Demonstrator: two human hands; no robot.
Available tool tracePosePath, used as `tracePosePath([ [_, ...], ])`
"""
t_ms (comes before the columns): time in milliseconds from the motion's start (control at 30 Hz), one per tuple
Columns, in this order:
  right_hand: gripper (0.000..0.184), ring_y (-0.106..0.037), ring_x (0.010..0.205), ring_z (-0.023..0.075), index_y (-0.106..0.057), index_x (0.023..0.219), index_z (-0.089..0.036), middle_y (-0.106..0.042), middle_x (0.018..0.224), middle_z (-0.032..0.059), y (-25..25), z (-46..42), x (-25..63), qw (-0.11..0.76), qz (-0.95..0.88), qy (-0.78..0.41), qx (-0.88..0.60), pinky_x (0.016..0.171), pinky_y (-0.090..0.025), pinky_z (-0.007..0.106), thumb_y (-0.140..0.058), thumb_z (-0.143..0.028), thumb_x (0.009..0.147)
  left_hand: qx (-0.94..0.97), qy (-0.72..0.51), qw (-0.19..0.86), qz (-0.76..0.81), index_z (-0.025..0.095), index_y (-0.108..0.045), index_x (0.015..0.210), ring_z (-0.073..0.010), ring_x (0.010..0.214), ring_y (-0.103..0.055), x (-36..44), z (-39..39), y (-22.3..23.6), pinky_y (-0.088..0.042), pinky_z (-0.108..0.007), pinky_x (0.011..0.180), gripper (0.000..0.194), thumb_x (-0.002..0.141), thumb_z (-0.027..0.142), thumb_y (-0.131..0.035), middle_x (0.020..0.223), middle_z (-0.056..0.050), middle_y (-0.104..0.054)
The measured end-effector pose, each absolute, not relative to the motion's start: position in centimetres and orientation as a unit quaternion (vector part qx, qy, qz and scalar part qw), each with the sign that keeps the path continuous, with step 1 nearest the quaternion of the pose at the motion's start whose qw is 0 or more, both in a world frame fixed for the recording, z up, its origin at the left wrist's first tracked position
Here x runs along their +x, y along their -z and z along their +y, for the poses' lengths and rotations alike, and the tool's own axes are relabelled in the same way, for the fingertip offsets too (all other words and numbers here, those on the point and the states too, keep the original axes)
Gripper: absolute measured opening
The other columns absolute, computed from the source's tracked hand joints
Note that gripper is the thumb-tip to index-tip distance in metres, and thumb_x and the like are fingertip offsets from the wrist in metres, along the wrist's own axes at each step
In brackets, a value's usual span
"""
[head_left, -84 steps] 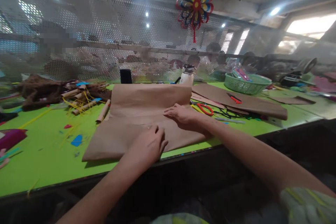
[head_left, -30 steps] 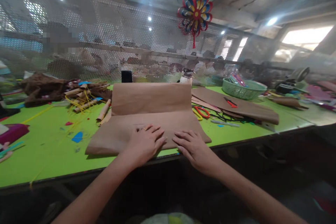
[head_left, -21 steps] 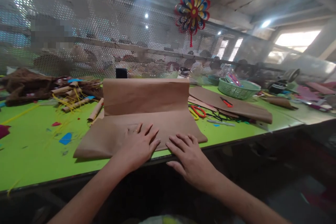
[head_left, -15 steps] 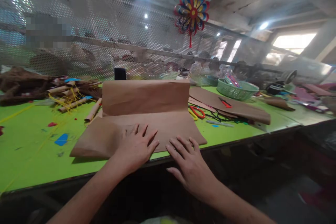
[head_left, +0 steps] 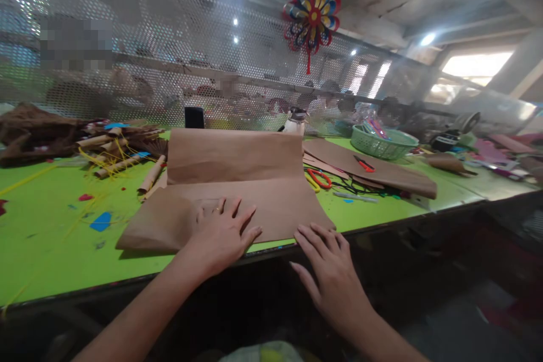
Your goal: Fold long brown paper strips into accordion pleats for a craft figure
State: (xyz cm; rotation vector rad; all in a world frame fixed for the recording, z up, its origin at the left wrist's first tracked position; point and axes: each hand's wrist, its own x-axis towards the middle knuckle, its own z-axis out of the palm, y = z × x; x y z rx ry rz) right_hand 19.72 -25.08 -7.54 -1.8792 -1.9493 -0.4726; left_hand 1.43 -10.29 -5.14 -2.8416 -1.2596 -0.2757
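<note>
A large sheet of brown kraft paper lies on the green tabletop at its front edge, its far part curling upward. My left hand rests on the paper, fingers spread, pressing it near the table edge. At the sheet's front right corner, my right hand touches the paper with its fingertips; its fingers are stretched out and its thumb hangs apart, below the table edge. Neither hand grips anything. The paper's left front corner bulges up off the table.
Orange-handled scissors, a pen and more brown paper with a red-handled cutter lie to the right. Behind stands a green basket. Paper rolls with yellow string are at left. A paper flower hangs above.
My right hand has slid rightward along the paper's front edge toward its corner. My left hand stays spread on the sheet in nearly the same place.
</note>
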Motion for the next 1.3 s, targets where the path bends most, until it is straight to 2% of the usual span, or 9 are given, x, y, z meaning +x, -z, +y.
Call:
tracePosePath([
  [200, 0.037, -0.042, 0.113, 0.0255, -0.05, 0.118, -0.022, -0.054, 0.121, 0.0039, 7.8, -25.8, 21.6, 0.195, -0.661, 0.186, -0.701, 0.093, -0.028, 0.045, -0.048, -0.035, 0.083, -0.908, 0.081, -0.008, -0.411, 0.035, -0.038, 0.128, -0.0397, 0.125, -0.021, 1.3, -10.3, 5.2, -0.014, -0.065, 0.09, 0.06, 0.079, 0.065, -0.022, 0.14, -0.008, -0.029],
  [467, 0.036, -0.047, 0.104, 0.0235, -0.052, 0.115, -0.019, -0.058, 0.114, 0.0063, 8.2, -26.7, 23.7, 0.176, -0.654, 0.224, -0.701, 0.09, -0.031, 0.043, -0.048, -0.034, 0.083, -0.909, 0.085, 0.004, -0.407, 0.035, -0.04, 0.126, -0.0393, 0.123, -0.025, 1.3, -10.5, 4.9, -0.016, -0.066, 0.089, 0.058, 0.079, 0.064, -0.022, 0.138, -0.008, -0.032],
  [633, 0.027, -0.051, 0.094, 0.0242, -0.06, 0.097, -0.019, -0.062, 0.098, 0.008, 6.9, -26.1, 24.0, 0.181, -0.635, 0.226, -0.717, 0.085, -0.035, 0.044, -0.049, -0.038, 0.082, -0.908, 0.081, -0.001, -0.41, 0.035, -0.039, 0.127, -0.039, 0.124, -0.024, 1.3, -10.7, 4.9, -0.016, -0.065, 0.089, 0.058, 0.08, 0.063, -0.021, 0.138, -0.008, -0.031],
  [700, 0.027, -0.049, 0.097, 0.0256, -0.061, 0.091, -0.018, -0.061, 0.099, 0.01, 5.9, -25.3, 23.1, 0.195, -0.642, 0.226, -0.706, 0.086, -0.035, 0.045, -0.048, -0.039, 0.082, -0.909, 0.076, -0.003, -0.409, 0.035, -0.038, 0.128, -0.0396, 0.124, -0.024, 1.3, -10.7, 4.9, -0.017, -0.065, 0.089, 0.058, 0.08, 0.063, -0.021, 0.139, -0.008, -0.031],
  [833, 0.035, -0.037, 0.118, 0.0256, -0.055, 0.109, -0.021, -0.049, 0.124, 0.0085, 4.9, -23.5, 19.8, 0.194, -0.728, 0.176, -0.634, 0.095, -0.031, 0.045, -0.046, -0.042, 0.083, -0.909, 0.086, 0.009, -0.408, 0.035, -0.038, 0.128, -0.0389, 0.124, -0.024, 1.2, -10.7, 5.1, -0.014, -0.065, 0.09, 0.058, 0.08, 0.063, -0.021, 0.139, -0.008, -0.031],
  [967, 0.049, -0.035, 0.122, 0.0226, -0.041, 0.127, -0.022, -0.046, 0.129, 0.0062, 6.1, -23.4, 19.0, 0.152, -0.764, 0.136, -0.612, 0.098, -0.03, 0.044, -0.043, -0.045, 0.084, -0.908, 0.084, 0.006, -0.41, 0.035, -0.038, 0.128, -0.0394, 0.124, -0.023, 1.3, -10.6, 5.2, -0.014, -0.066, 0.089, 0.057, 0.081, 0.062, -0.022, 0.139, -0.008, -0.03],
  [1167, 0.047, -0.037, 0.122, 0.0227, -0.041, 0.126, -0.014, -0.047, 0.128, 0.0113, 8.4, -26.1, 23.4, 0.148, -0.693, 0.2, -0.677, 0.099, -0.029, 0.044, -0.041, -0.039, 0.086, -0.909, 0.083, -0.004, -0.407, 0.033, -0.039, 0.127, -0.0392, 0.124, -0.023, 1.4, -10.5, 4.9, -0.014, -0.065, 0.09, 0.057, 0.081, 0.061, -0.022, 0.139, -0.009, -0.03],
  [1300, 0.043, -0.044, 0.115, 0.0247, -0.048, 0.119, -0.014, -0.055, 0.119, 0.012, 9.2, -27.0, 25.2, 0.17, -0.66, 0.238, -0.692, 0.097, -0.03, 0.046, -0.042, -0.04, 0.085, -0.91, 0.082, -0.011, -0.407, 0.032, -0.039, 0.128, -0.0394, 0.125, -0.022, 1.4, -10.4, 5.0, -0.014, -0.065, 0.091, 0.057, 0.081, 0.061, -0.022, 0.139, -0.009, -0.03],
])
